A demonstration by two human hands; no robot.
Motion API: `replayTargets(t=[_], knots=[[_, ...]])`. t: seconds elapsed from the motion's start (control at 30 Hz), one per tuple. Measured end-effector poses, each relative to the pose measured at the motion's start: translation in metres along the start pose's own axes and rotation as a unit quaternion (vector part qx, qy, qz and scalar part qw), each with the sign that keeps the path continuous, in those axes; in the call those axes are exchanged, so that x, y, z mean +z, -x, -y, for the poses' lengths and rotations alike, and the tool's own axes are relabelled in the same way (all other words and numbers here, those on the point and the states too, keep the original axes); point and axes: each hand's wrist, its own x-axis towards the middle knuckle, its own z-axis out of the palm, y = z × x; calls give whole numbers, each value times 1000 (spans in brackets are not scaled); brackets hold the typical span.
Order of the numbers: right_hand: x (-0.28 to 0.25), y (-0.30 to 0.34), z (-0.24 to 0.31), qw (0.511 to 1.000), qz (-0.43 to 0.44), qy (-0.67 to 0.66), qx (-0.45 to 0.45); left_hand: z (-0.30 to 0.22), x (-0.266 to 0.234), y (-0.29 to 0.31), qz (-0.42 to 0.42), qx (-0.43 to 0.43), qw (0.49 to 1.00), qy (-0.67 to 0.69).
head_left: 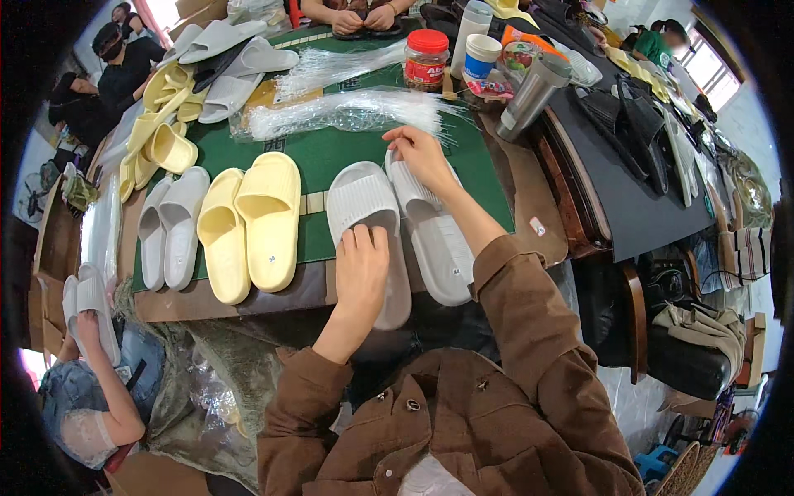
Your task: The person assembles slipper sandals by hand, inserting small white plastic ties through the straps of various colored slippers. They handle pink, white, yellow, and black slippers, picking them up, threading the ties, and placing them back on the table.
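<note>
A pair of grey slide sandals lies before me at the table's front edge, toes pointing away. My left hand [362, 269] is curled at the foot opening of the left grey slide [364, 192], its fingertips tucked at the strap's edge. Over the toe of the right grey slide [442, 260] is my right hand [420, 159], wrist across its strap. Its fingers bend together at the far end; anything between them is too small to make out. Left of these stand a yellow pair of slides [271, 219] and a smaller grey pair [184, 227].
Bundles of thin clear plastic strands [347, 114] lie across the green mat [318, 149]. Behind are a red-lidded jar [426, 62], a paper cup [481, 56] and a steel tumbler [533, 95]. Slides pile up at left [174, 149]. Other people's hands work opposite and at lower left.
</note>
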Motion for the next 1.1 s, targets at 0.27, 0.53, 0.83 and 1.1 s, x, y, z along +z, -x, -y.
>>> replayTargets(t=[0.27, 0.53, 0.83, 1.1], knots=[[1, -2, -2, 1000, -1, -2, 8, 15, -21, 15, -55, 35, 985, 162], [-7, 6, 21, 996, 11, -90, 12, 29, -58, -39, -238, -29, 896, 374], [-4, 5, 18, 986, 63, -156, -11, 30, 22, -122, -221, -72, 848, 476], [-2, -1, -3, 972, 4, -224, 65, 26, 26, -112, -37, -56, 823, 563]])
